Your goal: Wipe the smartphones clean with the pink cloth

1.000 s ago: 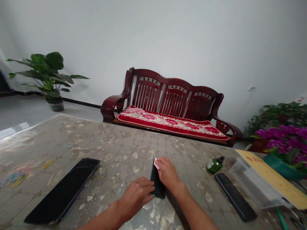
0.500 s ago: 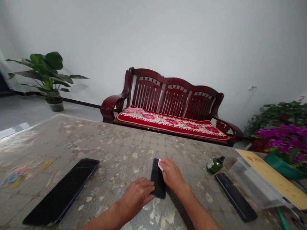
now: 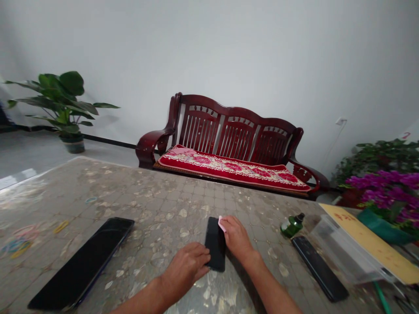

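A black phone [image 3: 214, 245] lies screen up on the patterned tablecloth in front of me. My left hand [image 3: 190, 263] is closed at its lower left edge, fingertips gripping the side. At the phone's upper right edge my right hand [image 3: 236, 235] pinches a small pink cloth [image 3: 221, 223], which touches that edge. Most of the cloth is hidden under the fingers. Farther left lies a large black tablet [image 3: 83, 261], and a second dark phone [image 3: 320, 268] rests to the right of my right arm.
A green bottle [image 3: 292, 225] stands beside the second phone. At right are a clear plastic box [image 3: 347, 253], a yellow board [image 3: 373, 244] and a teal flowerpot [image 3: 382, 226] with purple flowers. Coloured rubber bands [image 3: 19, 244] lie at left. A wooden bench [image 3: 225, 131] stands beyond the table.
My right hand and the pink cloth have shifted slightly right, toward the phone's outer edge. My left hand stays on the phone. The view has turned a little.
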{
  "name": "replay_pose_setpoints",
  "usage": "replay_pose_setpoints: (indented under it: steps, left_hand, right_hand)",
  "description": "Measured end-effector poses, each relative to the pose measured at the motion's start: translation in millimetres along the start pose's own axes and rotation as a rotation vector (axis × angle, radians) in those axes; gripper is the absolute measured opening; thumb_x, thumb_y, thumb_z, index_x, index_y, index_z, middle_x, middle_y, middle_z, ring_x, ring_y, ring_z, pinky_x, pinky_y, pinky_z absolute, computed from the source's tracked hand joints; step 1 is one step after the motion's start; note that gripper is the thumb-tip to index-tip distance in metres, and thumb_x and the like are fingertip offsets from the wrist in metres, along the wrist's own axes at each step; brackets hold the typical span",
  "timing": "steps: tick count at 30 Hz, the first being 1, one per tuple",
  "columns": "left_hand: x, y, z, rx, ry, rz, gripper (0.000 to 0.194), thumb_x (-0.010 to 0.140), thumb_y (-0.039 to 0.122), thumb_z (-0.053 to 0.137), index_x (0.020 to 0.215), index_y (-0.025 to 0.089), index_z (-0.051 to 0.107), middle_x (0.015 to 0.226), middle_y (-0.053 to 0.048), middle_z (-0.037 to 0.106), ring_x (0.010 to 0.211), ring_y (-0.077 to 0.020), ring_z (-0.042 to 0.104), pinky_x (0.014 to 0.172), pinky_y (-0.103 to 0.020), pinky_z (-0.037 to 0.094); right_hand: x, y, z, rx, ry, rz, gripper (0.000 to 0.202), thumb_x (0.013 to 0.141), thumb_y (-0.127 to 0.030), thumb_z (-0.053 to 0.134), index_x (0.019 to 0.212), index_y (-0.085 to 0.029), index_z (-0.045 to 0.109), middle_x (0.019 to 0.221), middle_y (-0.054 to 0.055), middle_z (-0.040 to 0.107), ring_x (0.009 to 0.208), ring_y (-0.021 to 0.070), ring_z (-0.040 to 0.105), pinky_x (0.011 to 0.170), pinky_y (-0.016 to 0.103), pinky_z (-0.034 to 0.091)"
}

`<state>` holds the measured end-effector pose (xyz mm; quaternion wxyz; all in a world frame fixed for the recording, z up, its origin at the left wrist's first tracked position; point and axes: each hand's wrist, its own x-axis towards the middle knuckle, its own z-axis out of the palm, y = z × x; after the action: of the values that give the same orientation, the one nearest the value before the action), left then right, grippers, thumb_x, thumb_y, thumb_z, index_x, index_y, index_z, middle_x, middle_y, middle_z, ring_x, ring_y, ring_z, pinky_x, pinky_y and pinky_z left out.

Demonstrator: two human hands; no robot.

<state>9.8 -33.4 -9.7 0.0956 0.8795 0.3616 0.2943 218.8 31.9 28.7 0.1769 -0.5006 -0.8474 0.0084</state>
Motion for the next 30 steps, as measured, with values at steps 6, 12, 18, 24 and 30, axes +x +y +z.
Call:
replay_pose_setpoints:
  steps: [6, 12, 18, 24, 30]
  left_hand:
    - [0.6, 2.0, -1.1, 0.011, -0.019, -0.016, 0.013, 0.092, 0.023, 0.064, 0.101, 0.021, 0.073, 0.104, -0.005, 0.075, 0.094, -0.0221, 0.069, 0.088, -0.034, 0.056]
    - [1.7, 4.1, -3.8, 0.023, -0.046, -0.022, 0.014, 0.088, 0.020, 0.069, 0.101, 0.020, 0.072, 0.106, -0.005, 0.075, 0.096, -0.0238, 0.069, 0.088, -0.036, 0.056]
    - [2.0, 5.0, -5.5, 0.010, -0.046, -0.034, 0.016, 0.085, 0.017, 0.071, 0.101, 0.020, 0.073, 0.107, -0.006, 0.075, 0.097, -0.0246, 0.069, 0.088, -0.036, 0.056]
    - [1.4, 4.0, -4.4, -0.006, -0.015, -0.027, 0.014, 0.088, 0.019, 0.069, 0.101, 0.020, 0.073, 0.106, -0.006, 0.075, 0.096, -0.0238, 0.070, 0.088, -0.036, 0.057]
    - [1.6, 3.5, -4.1, 0.002, -0.019, -0.017, 0.015, 0.086, 0.019, 0.071, 0.102, 0.020, 0.073, 0.105, -0.006, 0.075, 0.095, -0.0239, 0.070, 0.088, -0.036, 0.057]
  right_hand:
    - [-31.3, -4.7, -7.9, 0.057, -0.023, -0.074, 0.040, 0.083, 0.001, 0.048, 0.109, -0.023, 0.067, 0.107, 0.006, 0.067, 0.102, 0.0194, 0.060, 0.091, 0.029, 0.048]
    - [-5.9, -3.6, -5.2, -0.011, -0.010, -0.001, 0.032, 0.088, 0.000, 0.047, 0.100, -0.022, 0.068, 0.100, 0.007, 0.068, 0.098, 0.0202, 0.061, 0.088, 0.030, 0.047]
    - [-17.5, -8.7, -4.7, 0.011, -0.015, -0.014, 0.035, 0.084, 0.003, 0.046, 0.099, -0.021, 0.067, 0.099, 0.006, 0.066, 0.097, 0.0201, 0.059, 0.087, 0.029, 0.047]
    - [-30.4, -10.4, -7.6, 0.054, -0.018, -0.057, 0.031, 0.089, -0.001, 0.047, 0.100, -0.021, 0.067, 0.097, 0.005, 0.065, 0.095, 0.0194, 0.058, 0.086, 0.028, 0.046]
    - [-3.3, -7.3, -3.5, -0.004, -0.003, -0.002, 0.028, 0.088, 0.000, 0.048, 0.093, -0.020, 0.066, 0.095, 0.005, 0.065, 0.093, 0.0191, 0.058, 0.086, 0.027, 0.045]
